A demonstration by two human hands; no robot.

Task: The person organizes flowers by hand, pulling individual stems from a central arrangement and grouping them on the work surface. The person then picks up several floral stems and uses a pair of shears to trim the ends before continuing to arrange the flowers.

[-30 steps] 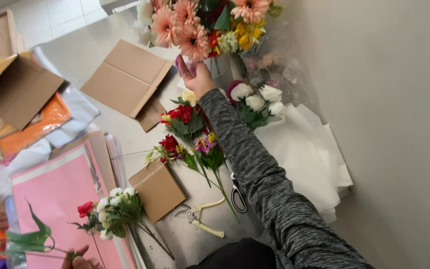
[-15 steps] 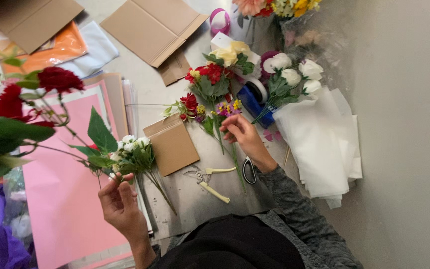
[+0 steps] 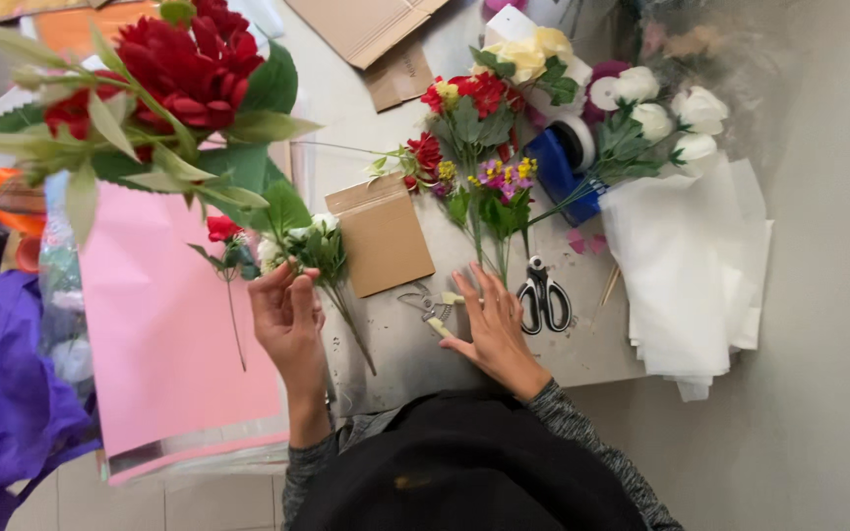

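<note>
My left hand pinches the stems of a small bunch of white flowers with green leaves, at the right edge of a pink paper sheet. A single red rose stem lies just left of that hand. My right hand rests flat on the grey table with its fingers spread. It holds nothing, and its fingertips are beside yellow-handled cutters. Black scissors lie just to its right. A loose bunch of red, yellow and purple flowers lies beyond the fingers.
Large red flowers with green leaves stand close to the camera at upper left. A brown cardboard piece lies between my hands. White roses, a blue tape dispenser, white tissue sheets are right; purple paper left.
My right hand has come down from the flower bunch and now lies flat by the cutters. My left hand has stayed on the white flowers. The view has moved closer.
</note>
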